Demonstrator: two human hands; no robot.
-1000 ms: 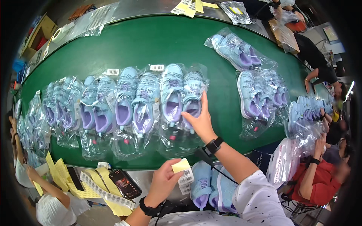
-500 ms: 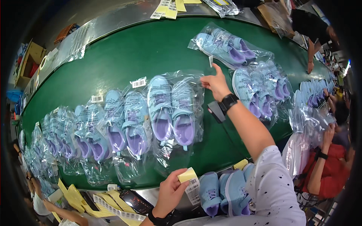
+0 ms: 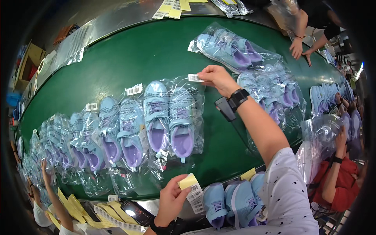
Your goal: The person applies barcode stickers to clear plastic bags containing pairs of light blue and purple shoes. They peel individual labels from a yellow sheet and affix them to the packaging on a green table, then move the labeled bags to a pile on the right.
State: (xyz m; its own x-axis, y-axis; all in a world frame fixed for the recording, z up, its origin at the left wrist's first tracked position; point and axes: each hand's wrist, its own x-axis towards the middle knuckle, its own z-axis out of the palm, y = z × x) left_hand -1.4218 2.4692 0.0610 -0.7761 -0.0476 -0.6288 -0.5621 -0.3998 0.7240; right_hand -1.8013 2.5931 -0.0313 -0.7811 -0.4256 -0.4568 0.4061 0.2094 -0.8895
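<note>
My right hand pinches a small white barcode label by its right end, just above the top right corner of a clear plastic bag. Inside that bag lies a pair of light blue shoes with lilac insides. Near the table's front edge, my left hand grips a strip of barcode labels with a yellow folded end. Leftward runs a row of several bagged pairs; some have a barcode label at the bag's top edge.
A bagged pair lies beyond my right hand, with more bagged shoes beside it. Unbagged shoes stand by my right sleeve. A phone and yellow label sheets lie along the front. Co-workers' hands reach over the green surface.
My right hand has moved slightly left, and its label now lies flat toward the bag's corner. The bagged shoes have shifted left. A co-worker's hands have come in at the far right.
</note>
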